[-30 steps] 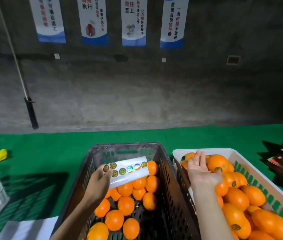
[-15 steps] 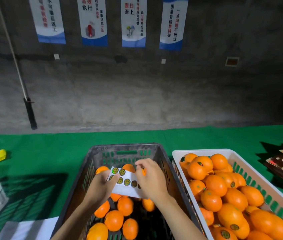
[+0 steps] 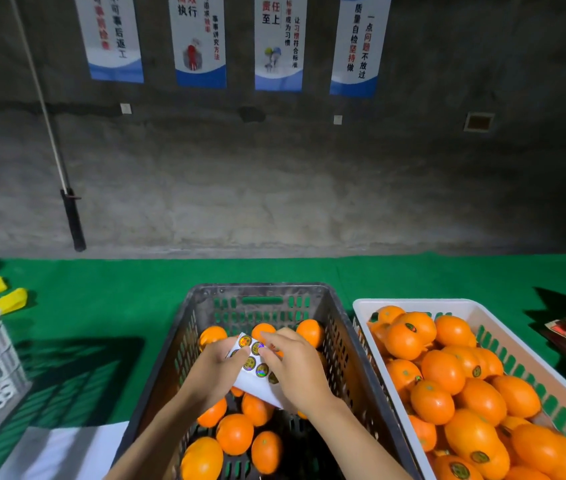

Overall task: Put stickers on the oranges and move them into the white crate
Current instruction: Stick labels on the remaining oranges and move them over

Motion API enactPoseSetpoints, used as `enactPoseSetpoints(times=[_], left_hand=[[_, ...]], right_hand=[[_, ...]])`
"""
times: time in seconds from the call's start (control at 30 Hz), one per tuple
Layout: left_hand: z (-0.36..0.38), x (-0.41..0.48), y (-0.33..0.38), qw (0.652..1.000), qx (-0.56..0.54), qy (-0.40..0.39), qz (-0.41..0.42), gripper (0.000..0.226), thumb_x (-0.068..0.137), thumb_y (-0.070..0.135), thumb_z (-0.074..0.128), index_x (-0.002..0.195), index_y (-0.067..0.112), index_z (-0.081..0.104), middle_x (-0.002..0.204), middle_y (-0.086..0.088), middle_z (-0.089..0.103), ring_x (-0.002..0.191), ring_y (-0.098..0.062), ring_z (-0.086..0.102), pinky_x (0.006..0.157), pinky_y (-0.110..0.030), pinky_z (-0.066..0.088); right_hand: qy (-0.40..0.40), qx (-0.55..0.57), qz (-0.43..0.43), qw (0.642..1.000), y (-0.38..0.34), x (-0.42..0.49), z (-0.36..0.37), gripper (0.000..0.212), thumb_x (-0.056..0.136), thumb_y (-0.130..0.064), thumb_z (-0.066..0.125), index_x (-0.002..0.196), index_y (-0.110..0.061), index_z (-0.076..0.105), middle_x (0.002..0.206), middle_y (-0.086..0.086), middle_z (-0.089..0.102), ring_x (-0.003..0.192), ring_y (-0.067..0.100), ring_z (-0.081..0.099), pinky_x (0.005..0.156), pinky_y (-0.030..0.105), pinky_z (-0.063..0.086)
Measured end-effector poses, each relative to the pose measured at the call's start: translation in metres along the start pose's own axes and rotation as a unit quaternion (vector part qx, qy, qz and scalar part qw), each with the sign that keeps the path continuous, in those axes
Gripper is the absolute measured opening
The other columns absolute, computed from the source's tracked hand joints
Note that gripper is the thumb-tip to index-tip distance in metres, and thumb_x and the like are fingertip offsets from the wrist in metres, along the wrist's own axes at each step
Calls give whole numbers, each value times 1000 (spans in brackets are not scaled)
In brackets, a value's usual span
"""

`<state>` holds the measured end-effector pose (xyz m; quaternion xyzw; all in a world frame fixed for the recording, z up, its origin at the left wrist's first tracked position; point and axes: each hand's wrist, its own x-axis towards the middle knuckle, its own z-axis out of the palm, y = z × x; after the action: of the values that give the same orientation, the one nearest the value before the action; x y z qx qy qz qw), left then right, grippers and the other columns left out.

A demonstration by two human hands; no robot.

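Sticker sheet (image 3: 255, 367) angled far-left to near-right, gripped by left hand (image 3: 210, 370), right hand (image 3: 297, 370) fingertips pinching a sticker, over black crate (image 3: 267, 293) of loose oranges (image 3: 234, 434), white crate (image 3: 413, 304) at right heaped with stickered oranges (image 3: 442, 370).

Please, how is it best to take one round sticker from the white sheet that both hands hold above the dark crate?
Probably pinch the sticker at its outer rim with the right hand, coming from the right, because the left hand grips the sticker sheet on its left side. The sticker is flat and round, so only a lifted rim gives any hold.
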<state>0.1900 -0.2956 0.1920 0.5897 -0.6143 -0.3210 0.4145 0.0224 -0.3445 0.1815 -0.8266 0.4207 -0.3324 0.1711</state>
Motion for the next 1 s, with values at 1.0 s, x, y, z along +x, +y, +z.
enactPoseSetpoints(times=[1.0], left_hand=[[-5,5,-11,935,297,173,-89,42,105,36,38,71,13,46,65,-3,45,59,-23,43,55,-32,28]], right_hand=[[50,3,24,998,2,-4,9,15,101,-26,57,98,-15,66,115,0,56,84,20,55,71,38,46]])
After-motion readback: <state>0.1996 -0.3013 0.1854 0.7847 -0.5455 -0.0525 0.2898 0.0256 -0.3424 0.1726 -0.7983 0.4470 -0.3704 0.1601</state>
